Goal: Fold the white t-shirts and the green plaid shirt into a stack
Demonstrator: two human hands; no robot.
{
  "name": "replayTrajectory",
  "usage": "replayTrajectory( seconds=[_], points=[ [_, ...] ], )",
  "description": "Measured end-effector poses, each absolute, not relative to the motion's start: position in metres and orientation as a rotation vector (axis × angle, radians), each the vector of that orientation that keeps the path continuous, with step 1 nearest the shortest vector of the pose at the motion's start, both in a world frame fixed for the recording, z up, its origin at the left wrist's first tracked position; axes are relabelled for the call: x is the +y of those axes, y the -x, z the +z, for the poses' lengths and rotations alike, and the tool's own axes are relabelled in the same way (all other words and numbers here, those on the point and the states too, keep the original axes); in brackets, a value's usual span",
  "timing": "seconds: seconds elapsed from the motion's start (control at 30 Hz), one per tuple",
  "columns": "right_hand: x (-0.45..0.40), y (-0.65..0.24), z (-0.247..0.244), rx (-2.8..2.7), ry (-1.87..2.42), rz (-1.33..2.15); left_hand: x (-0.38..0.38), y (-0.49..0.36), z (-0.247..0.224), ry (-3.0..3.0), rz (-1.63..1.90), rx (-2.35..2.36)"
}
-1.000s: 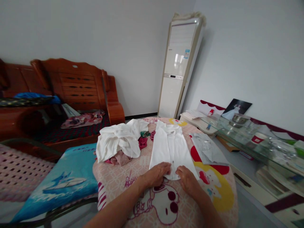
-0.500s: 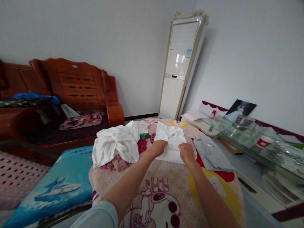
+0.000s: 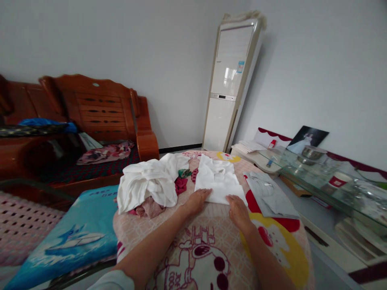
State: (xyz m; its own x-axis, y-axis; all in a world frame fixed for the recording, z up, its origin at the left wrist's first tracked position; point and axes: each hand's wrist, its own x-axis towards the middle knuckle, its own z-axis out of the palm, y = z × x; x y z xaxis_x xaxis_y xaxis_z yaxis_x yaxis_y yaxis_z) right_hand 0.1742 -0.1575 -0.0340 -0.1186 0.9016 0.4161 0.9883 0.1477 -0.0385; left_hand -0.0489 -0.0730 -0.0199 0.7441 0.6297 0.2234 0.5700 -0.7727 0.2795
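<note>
A white shirt (image 3: 218, 182) lies folded on the patterned table cover, its collar facing away from me and its lower part turned up in a flat band. My left hand (image 3: 197, 201) rests on the left of its near edge, fingers stretched out on the cloth. At the right of that edge, my right hand (image 3: 238, 210) touches the fabric with its fingers extended. Neither hand grips the cloth. To the right of the shirt is a folded grey garment (image 3: 269, 195). A rumpled white garment (image 3: 148, 181) is heaped at the left, over some pink cloth (image 3: 151, 206).
The round table's cover (image 3: 181, 225) has cartoon prints. A glass shelf (image 3: 314, 177) with a metal bowl (image 3: 313, 153) stands at the right. A blue cushion (image 3: 81, 229) and a wooden sofa (image 3: 99, 108) are at the left; a tall air conditioner (image 3: 223, 88) stands behind.
Both hands have come back toward me, bringing the turned-up part of the white shirt down flat. The fingers that pinched the cloth are now laid out on its near edge.
</note>
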Motion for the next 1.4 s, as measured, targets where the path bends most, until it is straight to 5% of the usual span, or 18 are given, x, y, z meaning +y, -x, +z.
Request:
replayTrajectory(
  seconds=[0.43, 0.9, 1.03, 1.2, 1.4],
  points=[
    [-0.171, -0.176, 0.014, -2.105, 2.069, -0.057, -0.085, 0.07, 0.015, -2.781, 0.213, 1.001],
    [-0.215, -0.166, 0.047, -2.215, 1.78, 0.89, -0.115, 0.089, 0.058, -2.252, -0.103, 0.411],
    [-0.207, -0.169, 0.05, -2.062, 1.685, 1.171, -0.094, 0.073, 0.05, -2.147, 0.11, 0.522],
    [-0.178, -0.168, 0.044, -1.866, 1.715, 0.859, -0.061, 0.033, 0.013, -2.415, 0.77, 1.07],
    [-0.133, -0.172, 0.03, -1.825, 1.611, 0.302, -0.039, 0.021, -0.03, -2.356, 0.886, 1.201]
  ],
)
